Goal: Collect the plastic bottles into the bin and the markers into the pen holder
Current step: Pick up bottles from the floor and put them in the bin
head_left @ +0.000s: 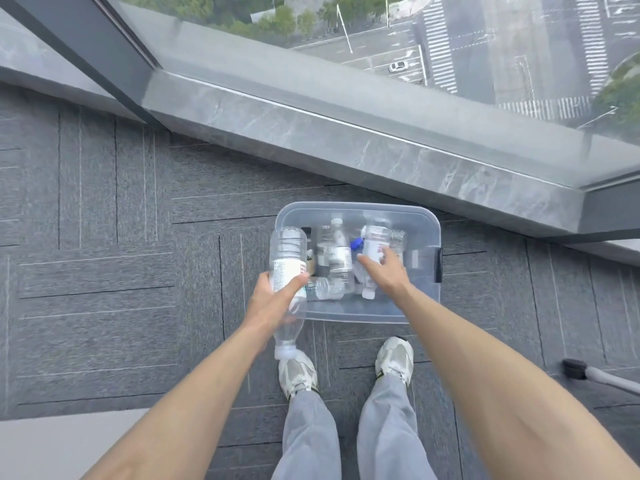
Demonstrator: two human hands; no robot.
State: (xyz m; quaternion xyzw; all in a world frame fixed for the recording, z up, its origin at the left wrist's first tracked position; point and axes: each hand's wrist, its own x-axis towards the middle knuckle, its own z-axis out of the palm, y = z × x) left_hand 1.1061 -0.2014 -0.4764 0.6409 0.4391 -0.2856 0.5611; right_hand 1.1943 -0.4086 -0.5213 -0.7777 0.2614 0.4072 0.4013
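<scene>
A clear plastic bin (pixel 420 306) stands on the grey carpet just ahead of my feet. Several clear bottles (pixel 334 252) lie in it, one with a blue cap (pixel 357 243). My left hand (pixel 273 301) grips a large clear bottle with a white label (pixel 287 251) over the bin's left edge, its cap pointing back toward me. My right hand (pixel 388 275) reaches over the bin's middle with fingers spread. A white-labelled bottle (pixel 375 239) sits blurred just beyond its fingertips, apparently loose. No markers or pen holder are in view.
A grey marble window sill (pixel 346 133) runs behind the bin below a glass wall. My two pale shoes (pixel 298 374) stand close to the bin's near side. A black-tipped grey leg (pixel 576 369) pokes in at the right. A pale surface (pixel 52 441) fills the lower left corner.
</scene>
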